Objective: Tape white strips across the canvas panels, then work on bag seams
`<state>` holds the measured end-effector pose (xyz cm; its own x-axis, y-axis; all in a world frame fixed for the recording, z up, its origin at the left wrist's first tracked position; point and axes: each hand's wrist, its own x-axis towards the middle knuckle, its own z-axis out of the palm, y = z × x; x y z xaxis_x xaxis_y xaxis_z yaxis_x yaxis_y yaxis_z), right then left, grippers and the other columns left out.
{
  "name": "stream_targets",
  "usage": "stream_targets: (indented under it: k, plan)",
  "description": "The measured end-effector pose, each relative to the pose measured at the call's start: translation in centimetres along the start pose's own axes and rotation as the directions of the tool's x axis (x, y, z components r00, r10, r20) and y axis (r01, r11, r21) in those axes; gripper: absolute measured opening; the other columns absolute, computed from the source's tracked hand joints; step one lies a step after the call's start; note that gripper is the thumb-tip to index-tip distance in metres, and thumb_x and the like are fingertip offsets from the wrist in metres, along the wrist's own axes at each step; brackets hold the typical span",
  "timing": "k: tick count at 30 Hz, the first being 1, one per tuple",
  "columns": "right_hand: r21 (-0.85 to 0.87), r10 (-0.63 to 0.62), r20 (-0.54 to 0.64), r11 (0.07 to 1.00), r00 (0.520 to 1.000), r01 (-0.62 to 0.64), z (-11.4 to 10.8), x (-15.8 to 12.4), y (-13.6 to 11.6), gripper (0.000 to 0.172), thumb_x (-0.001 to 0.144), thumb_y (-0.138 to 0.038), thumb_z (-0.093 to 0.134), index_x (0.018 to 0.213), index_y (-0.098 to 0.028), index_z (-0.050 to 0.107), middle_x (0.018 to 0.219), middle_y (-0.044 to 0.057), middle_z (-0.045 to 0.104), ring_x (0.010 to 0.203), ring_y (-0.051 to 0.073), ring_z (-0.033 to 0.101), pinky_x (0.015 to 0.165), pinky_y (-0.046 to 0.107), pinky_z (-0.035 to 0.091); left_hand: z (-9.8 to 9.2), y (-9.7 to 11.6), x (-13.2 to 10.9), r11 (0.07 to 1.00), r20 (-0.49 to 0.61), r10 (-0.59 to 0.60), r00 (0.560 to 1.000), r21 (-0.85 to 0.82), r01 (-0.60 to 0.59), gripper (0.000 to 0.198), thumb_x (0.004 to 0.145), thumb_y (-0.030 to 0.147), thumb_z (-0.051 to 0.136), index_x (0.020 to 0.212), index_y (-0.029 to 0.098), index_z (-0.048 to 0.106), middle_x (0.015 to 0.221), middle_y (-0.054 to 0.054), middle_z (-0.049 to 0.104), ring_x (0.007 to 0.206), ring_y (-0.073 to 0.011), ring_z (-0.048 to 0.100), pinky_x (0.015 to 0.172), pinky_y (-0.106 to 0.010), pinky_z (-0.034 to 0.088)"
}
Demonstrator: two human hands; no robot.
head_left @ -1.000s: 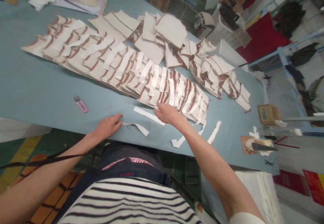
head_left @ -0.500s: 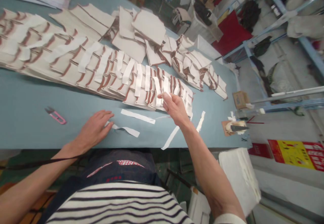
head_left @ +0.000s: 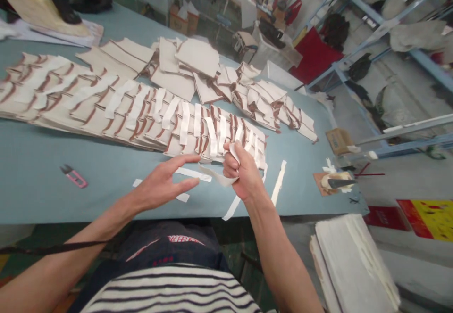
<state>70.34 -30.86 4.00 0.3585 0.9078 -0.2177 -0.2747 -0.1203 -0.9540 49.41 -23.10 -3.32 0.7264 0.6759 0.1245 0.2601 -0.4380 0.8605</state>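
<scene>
My right hand point(head_left: 244, 169) is closed around a white fabric strip point(head_left: 221, 177), whose loose end trails left from the fist. My left hand point(head_left: 163, 183) hovers to its left, thumb and fingers apart with nothing between them. Under and beside the left hand, another white strip point(head_left: 194, 174) lies on the table, partly covered. Just beyond both hands runs a long overlapping row of cream fabric pieces point(head_left: 120, 129) with brown edges. Several white strips point(head_left: 184, 123) lie across that row.
Pink thread snips point(head_left: 75, 177) rest on the blue-green table point(head_left: 106, 188) at left. More cream pieces point(head_left: 198, 58) are heaped behind the row. A loose strip point(head_left: 279, 182) lies right of my right hand. A small cardboard box point(head_left: 339, 141) stands at the right edge.
My left hand has risen from the table and moved right, toward my right hand. The right hand has drawn back slightly, its strip now showing a loose tail. The camera view has shifted.
</scene>
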Motion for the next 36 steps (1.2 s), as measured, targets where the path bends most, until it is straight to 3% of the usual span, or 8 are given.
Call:
stream_targets:
  k: [4,8,13,17,20,24,29,36]
  plan:
    - [0.002,-0.078,-0.022,0.997,0.997,0.078,0.1,-0.8,0.9,0.061,0.082,-0.082,0.075,0.092,-0.023,0.065,0.055,-0.012,0.030,0.046,0.009,0.023,0.047,0.027,0.020,1.9,3.8,1.5,0.988,-0.020,0.151,0.988,-0.021,-0.151,0.055,0.088,0.054,0.078,0.130,0.019,0.076,0.144,-0.016,0.077,0.143,-0.0362,0.063,0.128,-0.047,0.043]
    - [0.048,-0.141,-0.125,0.988,0.982,0.148,0.3,-1.6,1.8,0.063,0.087,-0.086,0.066,0.097,-0.023,0.065,0.057,-0.009,0.037,0.050,0.012,0.032,0.048,0.027,0.028,4.2,5.9,1.9,0.995,0.009,-0.024,1.000,-0.102,0.025,0.035,0.090,0.056,0.074,0.098,0.023,0.076,0.102,-0.006,0.083,0.098,-0.0281,0.075,0.095,-0.038,0.056]
    - [0.072,-0.164,-0.239,0.980,0.957,0.185,-0.3,-2.4,3.0,0.066,0.093,-0.087,0.057,0.105,-0.023,0.064,0.067,-0.004,0.047,0.057,0.014,0.042,0.051,0.027,0.036,6.4,7.3,1.3,0.990,0.030,-0.077,0.997,-0.119,0.080,0.036,0.098,0.053,0.060,0.080,0.023,0.067,0.074,0.000,0.072,0.070,-0.0200,0.065,0.067,-0.030,0.048]
    - [0.140,-0.042,-0.105,0.988,0.994,0.056,-2.0,-3.2,3.1,0.081,0.091,-0.097,0.042,0.111,-0.022,0.067,0.075,0.001,0.060,0.059,0.016,0.052,0.052,0.028,0.043,6.7,8.2,0.5,0.984,0.070,-0.099,0.993,-0.141,0.108,0.042,0.102,0.052,0.055,0.073,0.023,0.065,0.070,0.000,0.069,0.066,-0.0188,0.063,0.064,-0.029,0.047]
    - [0.092,-0.015,0.030,0.996,0.999,0.012,-3.7,-4.3,2.6,0.085,0.086,-0.100,0.049,0.108,-0.021,0.071,0.080,0.004,0.069,0.066,0.018,0.061,0.057,0.028,0.050,6.1,8.6,-0.4,0.977,0.111,-0.126,0.986,-0.161,0.143,0.042,0.101,0.051,0.058,0.071,0.023,0.066,0.071,0.000,0.069,0.067,-0.0181,0.061,0.065,-0.028,0.047]
    - [-0.105,-0.062,0.120,0.992,0.991,0.075,-5.2,-5.7,1.9,0.061,0.089,-0.079,0.071,0.102,-0.020,0.077,0.081,0.004,0.072,0.073,0.018,0.063,0.064,0.028,0.054,5.4,8.7,-1.6,0.975,0.168,-0.167,0.972,-0.119,0.188,0.042,0.100,0.051,0.059,0.070,0.023,0.067,0.068,0.001,0.065,0.064,-0.0176,0.059,0.064,-0.027,0.045]
    - [-0.214,-0.122,0.126,0.966,0.984,0.148,-5.9,-6.5,1.1,0.037,0.090,-0.056,0.074,0.089,-0.020,0.078,0.071,0.001,0.066,0.063,0.015,0.056,0.057,0.027,0.047,5.2,8.8,-2.9,0.968,0.168,-0.220,0.961,-0.081,0.236,0.043,0.098,0.055,0.060,0.069,0.024,0.066,0.066,0.000,0.065,0.064,-0.0192,0.060,0.062,-0.029,0.044]
    - [-0.277,-0.049,0.275,0.952,0.960,0.128,-6.8,-6.8,0.3,0.029,0.090,-0.046,0.072,0.077,-0.020,0.074,0.065,-0.001,0.066,0.057,0.012,0.053,0.057,0.025,0.045,3.9,9.0,-5.7,0.946,0.138,-0.277,0.951,-0.136,0.295,0.043,0.097,0.056,0.065,0.070,0.023,0.065,0.067,0.001,0.062,0.062,-0.0177,0.053,0.058,-0.027,0.042]
